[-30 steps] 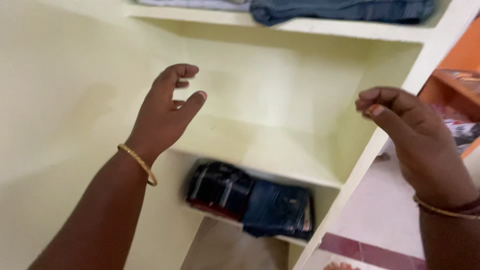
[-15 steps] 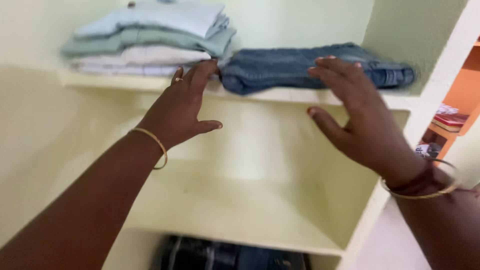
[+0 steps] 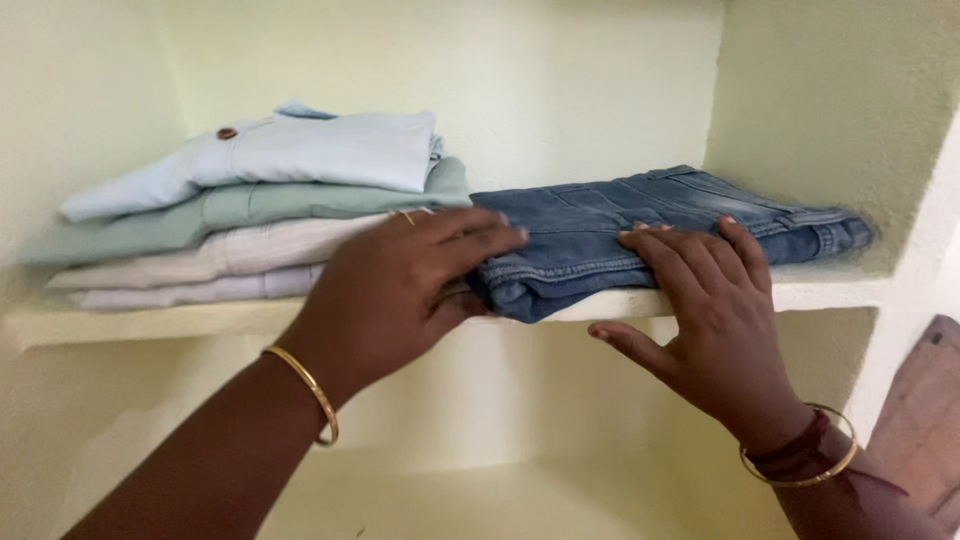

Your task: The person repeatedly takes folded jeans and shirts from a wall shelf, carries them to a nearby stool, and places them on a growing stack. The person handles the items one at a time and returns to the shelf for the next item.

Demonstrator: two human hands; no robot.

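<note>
A folded pair of blue jeans (image 3: 610, 215) lies on the right half of a pale yellow-green shelf (image 3: 150, 320). My left hand (image 3: 400, 290) clasps the jeans' left end, fingers over the top and thumb at the front fold. Further right, my right hand (image 3: 715, 320) rests its fingers flat on the jeans' front edge, with the thumb spread out below the shelf lip. Each wrist wears a gold bangle.
A stack of folded shirts (image 3: 260, 200) in light blue, green and white sits left of the jeans, touching them. The alcove's side wall (image 3: 830, 110) closes the shelf on the right. A lower shelf (image 3: 500, 490) shows below, and a brownish board (image 3: 925, 420) at far right.
The view has risen from the lower shelves to the upper one. Both hands moved up and forward from mid-air onto the jeans; the left now clasps their left end.
</note>
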